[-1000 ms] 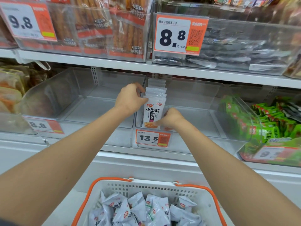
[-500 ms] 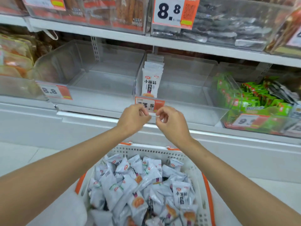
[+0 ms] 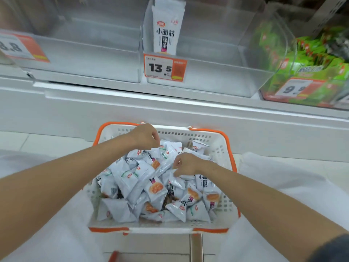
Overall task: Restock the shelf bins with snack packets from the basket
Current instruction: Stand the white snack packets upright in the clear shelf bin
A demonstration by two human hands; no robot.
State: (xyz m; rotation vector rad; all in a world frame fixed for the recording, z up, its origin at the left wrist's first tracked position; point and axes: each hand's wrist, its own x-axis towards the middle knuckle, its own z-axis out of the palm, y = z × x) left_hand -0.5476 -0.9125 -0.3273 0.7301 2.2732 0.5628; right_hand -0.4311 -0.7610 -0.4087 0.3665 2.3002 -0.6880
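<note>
The basket [image 3: 219,148] is full of snack packets [image 3: 130,178]. The left hand [image 3: 145,137] and right hand [image 3: 186,164] hang over it, a little apart, fingers [image 3: 177,164] curled down; whether they grip a packet cannot be told.

Straight ahead of you hangs an orange-and-white 13.5 tag [image 3: 164,67], with a blurred 8.8 tag [image 3: 18,47] far to its left and, well to its right, a tag starting with 9 [image 3: 294,89] whose last digit you can't read. Green packets [image 3: 309,59] are piled behind that right-hand tag. Below all three runs a long white panel [image 3: 170,108], and under it you see pale floor tiles [image 3: 37,140] with a metal strip [image 3: 196,246] at the bottom edge.
</note>
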